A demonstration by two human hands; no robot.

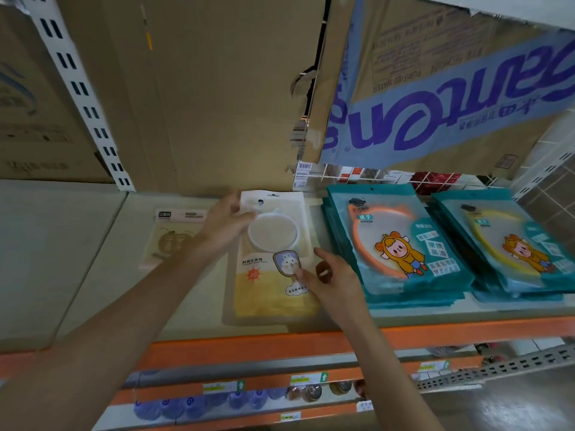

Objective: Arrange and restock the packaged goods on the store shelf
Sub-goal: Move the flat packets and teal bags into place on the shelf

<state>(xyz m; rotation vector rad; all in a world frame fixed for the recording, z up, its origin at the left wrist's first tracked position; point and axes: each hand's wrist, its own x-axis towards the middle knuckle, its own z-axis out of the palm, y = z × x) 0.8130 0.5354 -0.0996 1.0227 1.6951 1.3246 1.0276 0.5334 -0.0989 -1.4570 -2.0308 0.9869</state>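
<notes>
Works at a white-and-yellow mirror package (273, 244), lying flat at mid-shelf (102, 250) with its hang-hole end toward 12 o'clock. Pinches its 10 o'clock edge with the left hand (224, 227): thumb across the face, fingers curled behind the edge, though blurred. Sets the right hand (334, 276) at the 4 o'clock edge, thumb tip on the printed face, forefinger straight along the side, other fingers loosely bent; cannot tell whether it grips the pack or only touches it. At 9 o'clock of the package, just beside the left wrist, a pink pack (174, 234), flat on the same shelf. At 3 o'clock, two piles of teal mirror packs: the nearer stack (401, 244) close to the right hand, the farther stack (504, 241) just beside it. At 12 o'clock, cardboard boxes (217, 104) standing behind.
</notes>
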